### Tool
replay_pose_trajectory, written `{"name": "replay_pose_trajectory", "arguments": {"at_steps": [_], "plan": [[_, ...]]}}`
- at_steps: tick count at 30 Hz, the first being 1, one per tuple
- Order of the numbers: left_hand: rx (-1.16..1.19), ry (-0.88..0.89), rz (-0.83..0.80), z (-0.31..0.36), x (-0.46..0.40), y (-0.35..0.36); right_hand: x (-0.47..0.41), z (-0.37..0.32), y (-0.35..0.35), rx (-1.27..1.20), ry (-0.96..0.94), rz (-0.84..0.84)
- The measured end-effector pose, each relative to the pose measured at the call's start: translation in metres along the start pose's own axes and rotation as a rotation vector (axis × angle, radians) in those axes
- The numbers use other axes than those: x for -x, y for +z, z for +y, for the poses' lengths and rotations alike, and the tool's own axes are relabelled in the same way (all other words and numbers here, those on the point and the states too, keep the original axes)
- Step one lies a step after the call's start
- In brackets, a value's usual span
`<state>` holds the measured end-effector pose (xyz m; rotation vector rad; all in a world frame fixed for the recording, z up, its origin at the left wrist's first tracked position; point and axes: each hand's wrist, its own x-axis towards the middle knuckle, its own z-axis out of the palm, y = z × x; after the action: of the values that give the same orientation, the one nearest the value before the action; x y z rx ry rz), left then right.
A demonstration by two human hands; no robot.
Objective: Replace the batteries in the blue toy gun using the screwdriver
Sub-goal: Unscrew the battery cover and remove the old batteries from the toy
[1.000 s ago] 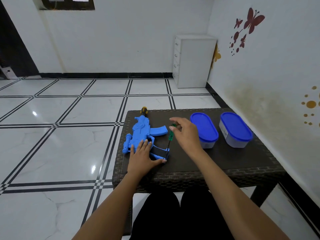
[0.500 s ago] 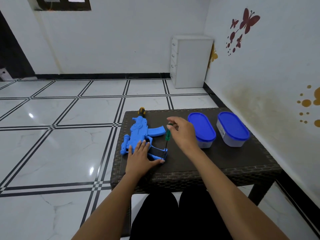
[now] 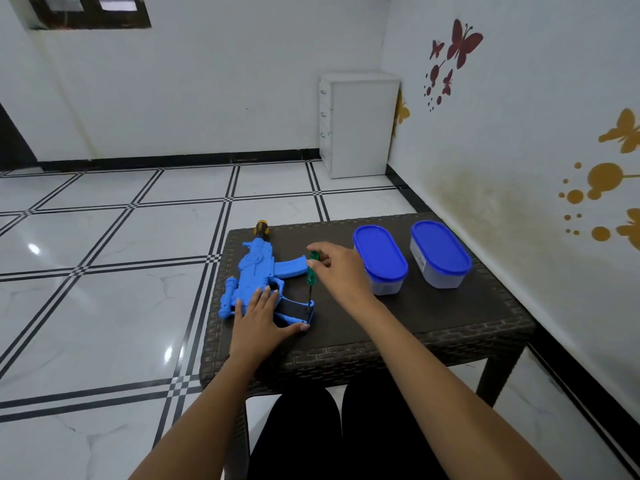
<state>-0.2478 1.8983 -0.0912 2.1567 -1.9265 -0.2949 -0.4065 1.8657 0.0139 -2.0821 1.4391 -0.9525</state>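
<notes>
The blue toy gun [image 3: 258, 275] lies flat on the left part of the dark woven table [image 3: 433, 317], its yellow-and-black muzzle pointing away from me. My left hand [image 3: 261, 315] presses flat on the gun's near end, fingers straight, thumb along the blue stock. My right hand [image 3: 341, 270] pinches the top of a green-handled screwdriver [image 3: 311, 271]. The screwdriver stands nearly upright, its tip down on the dark panel at the gun's stock end. The screw itself is too small to see.
Two oval containers with blue lids [image 3: 379, 256] [image 3: 440, 249] stand on the table's right half, just right of my right hand. A white drawer cabinet [image 3: 358, 124] stands in the far corner. The wall runs along the table's right side; tiled floor lies to the left.
The camera view has shifted slightly. My right hand's fingers have shifted a little on the screwdriver's handle. The left hand stays pressed on the gun.
</notes>
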Motion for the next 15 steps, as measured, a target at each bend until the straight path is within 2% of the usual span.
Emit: {"name": "replay_pose_trajectory", "arguments": {"at_steps": [11, 15], "plan": [[-0.005, 0.009, 0.008, 0.001, 0.001, -0.002, -0.021, 0.008, -0.029, -0.114, 0.073, 0.155], [-0.006, -0.002, 0.012, 0.000, -0.001, -0.002, -0.020, 0.020, -0.022, -0.063, 0.106, 0.165]]}}
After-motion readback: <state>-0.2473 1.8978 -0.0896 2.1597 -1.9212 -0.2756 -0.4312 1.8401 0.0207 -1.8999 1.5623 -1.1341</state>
